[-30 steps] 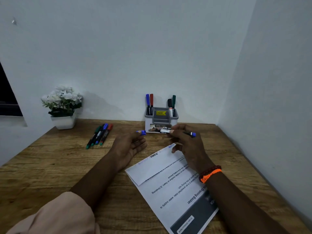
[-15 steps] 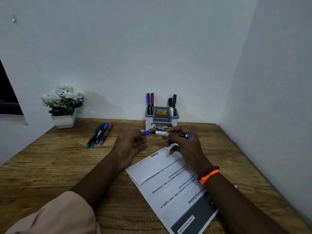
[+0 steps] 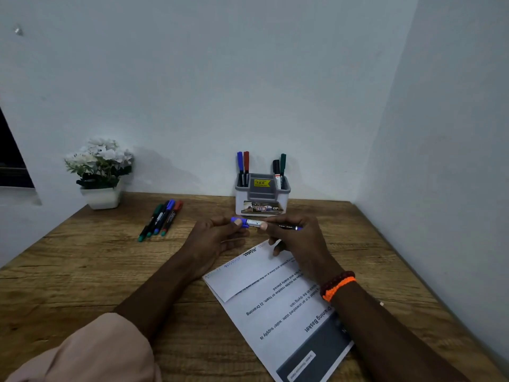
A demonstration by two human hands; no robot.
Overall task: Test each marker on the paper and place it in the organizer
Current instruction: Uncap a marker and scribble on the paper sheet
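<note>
I hold a blue marker [image 3: 254, 223] level in front of the grey organizer [image 3: 261, 194]. My right hand [image 3: 298, 242] grips its barrel. My left hand [image 3: 213, 239] pinches the blue cap [image 3: 239, 221], which sits on the marker's tip. A printed paper [image 3: 275, 301] with a folded top flap lies under my right wrist; blue and dark scribbles mark the flap's edge. The organizer holds a blue and a red marker on its left side, a black and a green one on its right. Several markers [image 3: 161, 219] lie side by side on the desk at the left.
A white pot of white flowers [image 3: 100, 172] stands at the desk's back left corner. Walls close the wooden desk [image 3: 82, 271] at the back and on the right. A dark window edge shows at far left.
The cap in my left hand and the marker in my right hand came together; the cap now sits on the marker's tip. The marker stayed level in front of the organizer.
</note>
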